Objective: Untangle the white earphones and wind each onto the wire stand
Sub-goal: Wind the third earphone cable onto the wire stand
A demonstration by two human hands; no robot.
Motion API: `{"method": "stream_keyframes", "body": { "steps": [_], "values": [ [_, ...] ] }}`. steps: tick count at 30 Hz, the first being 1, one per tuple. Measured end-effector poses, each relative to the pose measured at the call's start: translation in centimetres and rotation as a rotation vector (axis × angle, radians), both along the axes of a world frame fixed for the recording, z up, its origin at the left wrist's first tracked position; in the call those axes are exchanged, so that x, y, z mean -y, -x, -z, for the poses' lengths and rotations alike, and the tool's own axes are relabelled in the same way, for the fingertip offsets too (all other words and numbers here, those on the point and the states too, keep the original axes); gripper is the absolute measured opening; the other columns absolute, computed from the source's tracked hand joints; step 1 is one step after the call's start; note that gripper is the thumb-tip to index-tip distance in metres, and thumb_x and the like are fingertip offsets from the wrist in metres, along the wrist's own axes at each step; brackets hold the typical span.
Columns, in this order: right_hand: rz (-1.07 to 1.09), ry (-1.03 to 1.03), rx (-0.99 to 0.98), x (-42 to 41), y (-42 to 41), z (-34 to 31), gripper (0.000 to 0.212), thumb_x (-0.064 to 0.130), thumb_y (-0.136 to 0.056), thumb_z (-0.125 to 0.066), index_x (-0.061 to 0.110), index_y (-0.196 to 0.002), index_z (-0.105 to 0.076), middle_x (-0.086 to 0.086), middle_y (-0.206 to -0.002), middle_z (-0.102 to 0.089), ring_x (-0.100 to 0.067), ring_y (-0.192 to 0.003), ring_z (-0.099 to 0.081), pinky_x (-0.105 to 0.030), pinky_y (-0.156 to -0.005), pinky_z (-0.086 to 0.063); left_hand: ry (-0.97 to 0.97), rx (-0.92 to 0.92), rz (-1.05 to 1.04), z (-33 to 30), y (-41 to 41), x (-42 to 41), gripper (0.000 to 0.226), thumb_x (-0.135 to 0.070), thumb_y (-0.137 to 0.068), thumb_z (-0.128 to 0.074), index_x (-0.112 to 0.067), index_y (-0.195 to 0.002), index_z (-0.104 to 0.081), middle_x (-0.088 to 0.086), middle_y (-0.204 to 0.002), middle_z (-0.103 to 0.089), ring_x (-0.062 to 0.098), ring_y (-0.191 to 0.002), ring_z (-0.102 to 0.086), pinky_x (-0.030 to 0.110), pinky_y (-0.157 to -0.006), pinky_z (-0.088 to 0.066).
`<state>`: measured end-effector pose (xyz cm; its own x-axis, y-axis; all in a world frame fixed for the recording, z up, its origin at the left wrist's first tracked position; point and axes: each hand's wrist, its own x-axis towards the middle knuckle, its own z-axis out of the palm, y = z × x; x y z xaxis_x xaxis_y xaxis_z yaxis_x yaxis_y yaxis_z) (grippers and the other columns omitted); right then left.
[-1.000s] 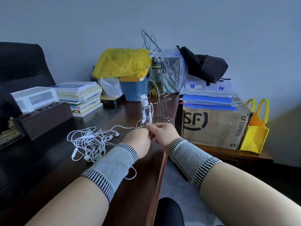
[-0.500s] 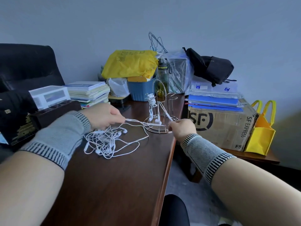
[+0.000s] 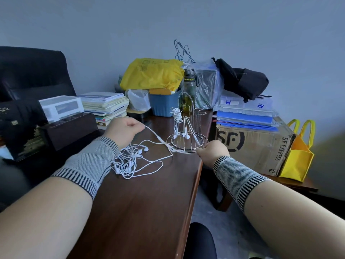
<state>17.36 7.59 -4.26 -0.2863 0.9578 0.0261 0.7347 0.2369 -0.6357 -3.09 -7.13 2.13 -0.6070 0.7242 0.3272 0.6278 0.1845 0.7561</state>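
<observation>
A tangle of white earphones (image 3: 128,159) lies on the dark wooden desk (image 3: 141,206), just right of my left wrist. My left hand (image 3: 123,130) grips one white cord and holds it taut above the pile. The same cord runs right to my right hand (image 3: 211,151), which pinches it at the desk's right edge, in front of the wire stand (image 3: 186,133). The stand is a metal rack on a round base. One earphone (image 3: 176,119) is wound on a left post, its buds hanging down. A thin cord also runs from my right hand up into the stand.
Stacked books (image 3: 106,107), a white drawer box (image 3: 61,107), a blue bin (image 3: 162,103), a yellow bag (image 3: 151,74) and a bottle (image 3: 189,88) crowd the desk's back. A cardboard box (image 3: 255,144) and yellow tote (image 3: 298,156) stand right of the desk. A black chair (image 3: 33,71) is at left.
My hands were together in front of the stand a second ago. They have moved apart, the left hand up and left, stretching one cord out of the tangle.
</observation>
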Motion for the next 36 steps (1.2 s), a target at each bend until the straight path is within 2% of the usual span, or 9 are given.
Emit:
{"method": "stream_keyframes", "body": {
  "steps": [4,6,8,10,14,19,26,33,36],
  "values": [
    [-0.024,0.059,-0.017,0.0,-0.2,0.0,0.022,0.025,-0.085,-0.063,0.004,-0.077,-0.065,-0.002,-0.064,-0.058,-0.013,-0.053,-0.050,-0.022,-0.047,-0.044,0.088,-0.071,0.155,-0.1,-2.1,-0.9,0.008,-0.033,-0.087,-0.069,-0.034,-0.079,-0.073,-0.009,-0.090,-0.073,0.014,-0.092,-0.066,0.031,-0.084,-0.052],
    [-0.008,0.018,-0.086,0.4,-0.2,-0.1,0.029,0.029,-0.083,-0.060,0.008,-0.100,-0.070,-0.008,-0.093,-0.067,-0.018,-0.074,-0.061,-0.031,-0.070,-0.057,0.123,-0.131,0.204,-0.5,-3.2,-1.2,0.009,-0.031,-0.087,-0.068,-0.033,-0.080,-0.073,-0.003,-0.091,-0.074,0.018,-0.092,-0.068,0.031,-0.080,-0.054],
    [0.037,-0.172,-0.184,1.2,-0.3,-0.6,0.043,0.030,-0.084,-0.055,0.014,-0.124,-0.062,-0.012,-0.126,-0.057,-0.026,-0.110,-0.057,-0.040,-0.100,-0.047,0.140,-0.172,0.243,-0.7,-4.5,-1.7,0.009,-0.030,-0.087,-0.068,-0.026,-0.084,-0.076,0.001,-0.091,-0.075,0.020,-0.089,-0.069,0.031,-0.077,-0.055],
    [-0.038,-0.350,-0.367,2.8,0.0,-1.7,0.042,0.023,-0.089,-0.050,0.015,-0.129,-0.058,-0.009,-0.131,-0.056,-0.024,-0.121,-0.052,-0.040,-0.107,-0.040,0.158,-0.211,0.271,-0.7,-5.8,-2.2,0.013,-0.029,-0.087,-0.069,-0.020,-0.087,-0.077,0.001,-0.081,-0.072,0.015,-0.074,-0.063,0.018,-0.065,-0.048],
    [-0.343,-0.164,-0.567,5.3,1.5,-2.7,0.028,0.027,-0.097,-0.046,0.013,-0.094,-0.070,-0.003,-0.080,-0.069,-0.021,-0.074,-0.064,-0.037,-0.076,-0.052,0.178,-0.264,0.298,-0.3,-7.3,-3.3,0.024,-0.021,-0.087,-0.066,-0.007,-0.068,-0.069,0.012,-0.059,-0.053,0.014,-0.057,-0.042,0.028,-0.057,-0.034],
    [-0.140,-0.186,-0.337,3.3,-0.6,-1.9,0.049,0.036,-0.094,-0.053,0.014,-0.050,-0.050,0.000,-0.046,-0.046,-0.015,-0.046,-0.042,-0.027,-0.049,-0.038,0.259,-0.230,0.260,-0.3,-5.5,-2.0,0.015,-0.031,-0.086,-0.070,-0.019,-0.080,-0.076,-0.004,-0.067,-0.065,0.006,-0.056,-0.053,0.017,-0.054,-0.042],
    [-0.027,-0.083,0.151,1.1,-3.7,0.4,0.039,0.035,-0.092,-0.053,0.013,-0.060,-0.051,-0.002,-0.063,-0.054,-0.014,-0.056,-0.050,-0.023,-0.053,-0.037,0.301,-0.224,0.123,-0.3,-1.2,-0.9,0.013,-0.032,-0.085,-0.071,-0.020,-0.086,-0.076,-0.010,-0.078,-0.068,0.008,-0.074,-0.062,0.021,-0.063,-0.044],
    [-0.058,-0.151,0.234,1.5,-2.3,0.9,0.036,0.034,-0.091,-0.051,0.015,-0.061,-0.048,-0.002,-0.065,-0.054,-0.017,-0.057,-0.050,-0.022,-0.049,-0.034,-0.042,-0.125,-0.106,-3.4,0.6,0.1,0.013,-0.031,-0.084,-0.075,-0.020,-0.090,-0.074,-0.012,-0.072,-0.059,0.000,-0.065,-0.049,0.022,-0.064,-0.039],
    [-0.132,-0.096,0.312,1.8,-1.6,0.8,0.025,0.030,-0.088,-0.056,0.013,-0.070,-0.056,-0.003,-0.072,-0.058,-0.017,-0.062,-0.055,-0.022,-0.054,-0.041,-0.037,-0.130,0.004,-3.8,-1.5,-0.2,0.009,-0.031,-0.082,-0.076,-0.023,-0.083,-0.072,-0.013,-0.072,-0.061,-0.001,-0.061,-0.050,0.018,-0.055,-0.037]
  ]
}}
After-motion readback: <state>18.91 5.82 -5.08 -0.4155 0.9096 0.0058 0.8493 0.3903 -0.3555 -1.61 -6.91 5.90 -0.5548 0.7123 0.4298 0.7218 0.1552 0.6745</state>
